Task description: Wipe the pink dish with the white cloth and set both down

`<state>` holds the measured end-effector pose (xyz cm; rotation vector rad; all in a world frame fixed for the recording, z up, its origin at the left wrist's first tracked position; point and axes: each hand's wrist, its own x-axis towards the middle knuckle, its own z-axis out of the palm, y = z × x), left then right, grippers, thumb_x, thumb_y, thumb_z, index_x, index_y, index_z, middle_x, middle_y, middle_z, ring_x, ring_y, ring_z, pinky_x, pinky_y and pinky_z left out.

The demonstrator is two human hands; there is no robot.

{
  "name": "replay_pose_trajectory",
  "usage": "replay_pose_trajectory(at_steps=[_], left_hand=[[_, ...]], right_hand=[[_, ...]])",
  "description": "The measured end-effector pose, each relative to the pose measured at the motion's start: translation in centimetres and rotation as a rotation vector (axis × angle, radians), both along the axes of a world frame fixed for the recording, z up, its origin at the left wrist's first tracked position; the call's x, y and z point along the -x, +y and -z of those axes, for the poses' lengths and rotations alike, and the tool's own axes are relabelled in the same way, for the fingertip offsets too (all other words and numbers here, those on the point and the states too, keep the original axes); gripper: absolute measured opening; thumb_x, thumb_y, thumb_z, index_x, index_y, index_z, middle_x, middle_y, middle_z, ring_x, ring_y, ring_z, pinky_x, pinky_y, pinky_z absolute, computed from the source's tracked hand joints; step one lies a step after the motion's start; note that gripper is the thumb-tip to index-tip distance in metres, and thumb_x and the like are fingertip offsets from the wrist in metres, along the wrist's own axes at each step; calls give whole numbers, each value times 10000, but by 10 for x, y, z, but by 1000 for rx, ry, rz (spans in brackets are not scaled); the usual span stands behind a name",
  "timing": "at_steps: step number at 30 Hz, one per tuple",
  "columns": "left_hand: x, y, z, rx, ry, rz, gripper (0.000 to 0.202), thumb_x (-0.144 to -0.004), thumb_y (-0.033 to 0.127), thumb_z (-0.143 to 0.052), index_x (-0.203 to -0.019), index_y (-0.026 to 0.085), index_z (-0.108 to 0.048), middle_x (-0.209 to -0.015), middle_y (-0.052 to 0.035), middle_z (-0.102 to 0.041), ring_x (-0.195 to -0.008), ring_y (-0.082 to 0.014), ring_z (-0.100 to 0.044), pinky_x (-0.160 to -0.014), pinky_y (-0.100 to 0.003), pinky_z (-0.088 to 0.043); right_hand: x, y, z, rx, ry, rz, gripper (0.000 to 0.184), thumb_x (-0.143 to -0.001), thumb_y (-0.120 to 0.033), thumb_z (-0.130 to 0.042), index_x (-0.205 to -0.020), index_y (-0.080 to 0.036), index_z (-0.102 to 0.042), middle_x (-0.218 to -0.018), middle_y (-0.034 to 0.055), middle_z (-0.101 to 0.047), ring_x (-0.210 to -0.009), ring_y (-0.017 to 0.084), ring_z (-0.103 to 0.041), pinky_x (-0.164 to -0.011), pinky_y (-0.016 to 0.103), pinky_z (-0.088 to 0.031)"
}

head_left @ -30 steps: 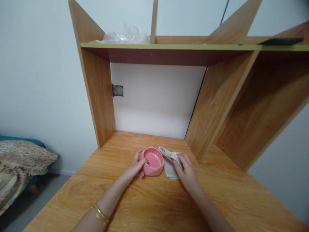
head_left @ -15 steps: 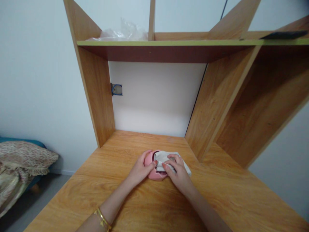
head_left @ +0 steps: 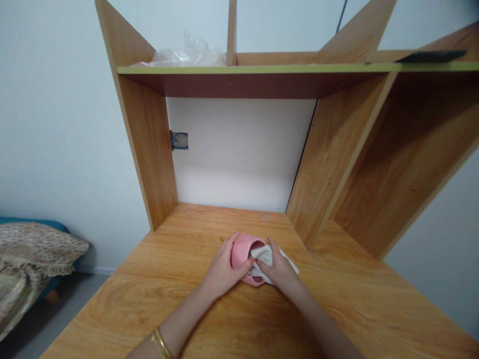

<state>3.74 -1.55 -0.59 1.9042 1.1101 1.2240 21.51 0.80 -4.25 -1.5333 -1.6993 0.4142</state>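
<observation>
Gripping pink bowl (head_left: 241,249) in fingers of left hand (head_left: 223,267), tilted low over wood-grain surface (head_left: 123,299), with opening toward right; unclear whether touching down. Clutching pale cloth (head_left: 265,255) in fingers of right hand (head_left: 279,267), partly inside bowl. Behind: wooden panels (head_left: 147,149), white wall (head_left: 239,149) with exposed socket box (head_left: 181,141). Above: green-edged shelf (head_left: 292,69) bearing crumpled clear plastic (head_left: 190,54), flat black item (head_left: 430,56). Far left: fringed patterned throw (head_left: 33,244) over teal furniture (head_left: 41,221), gray floor (head_left: 82,299).

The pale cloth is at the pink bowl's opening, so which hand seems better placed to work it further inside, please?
Probably the right hand: it holds the pale cloth partly inside the tilted pink bowl, while the left hand grips the bowl.
</observation>
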Motion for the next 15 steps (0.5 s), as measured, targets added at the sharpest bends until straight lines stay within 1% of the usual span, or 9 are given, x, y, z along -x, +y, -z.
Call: replay_pose_trajectory(at_steps=[2,4,7,9,11,13,15], left_hand=[[-1,-2,0,-2,16,33,678,-707,406,-607,-1284,190,-324,-1266,-98,-414,-1156,-238,-386,-974,-349,-287],[1,-2,1,21,33,75,755,-670,430,-639,-1301,204,-290,-1270,-105,-412,-1148,-259,-396,-957,-372,-305],[4,1,6,99,-10,107,930,-625,453,-675,-1347,202,-145,-1267,-127,-404,-1108,-268,-442,-924,-387,-341],[4,4,11,118,-58,116,995,-612,454,-689,-1352,184,-81,-1264,-138,-400,-1113,-257,-439,-934,-380,-331],[2,5,14,97,-90,128,997,-604,443,-701,-1344,160,-95,-1286,-149,-371,-1164,-252,-381,-973,-376,-280],[-2,4,16,76,-119,156,965,-602,432,-708,-1328,146,-140,-1300,-156,-353,-1195,-254,-335,-994,-380,-242],[-5,0,16,105,-149,206,922,-603,422,-710,-1306,147,-182,-1277,-155,-385,-1173,-256,-361,-979,-378,-263]], right_hand=[[-2,0,2,10,-20,-2,517,-671,-226,-505,-1178,-183,-413,-872,83,-639,-785,225,-602,-638,291,-429],[-3,-1,2,18,-27,12,487,-681,-207,-472,-1165,-170,-431,-917,99,-635,-820,227,-599,-664,297,-433],[-4,-1,0,7,-4,43,503,-704,-209,-427,-1201,-138,-397,-958,119,-619,-863,231,-588,-705,313,-437],[-3,-2,-3,-6,49,64,516,-718,-215,-409,-1225,-129,-364,-960,121,-614,-842,228,-590,-723,331,-441],[0,-2,-4,-37,139,64,502,-727,-222,-402,-1219,-129,-358,-979,121,-604,-844,225,-586,-753,349,-441],[4,-2,-5,-91,252,28,467,-736,-233,-403,-1192,-137,-373,-1012,117,-591,-890,223,-571,-791,363,-434],[10,-3,-6,-128,358,-24,444,-741,-246,-418,-1174,-152,-384,-1019,106,-589,-929,222,-555,-804,368,-436]])
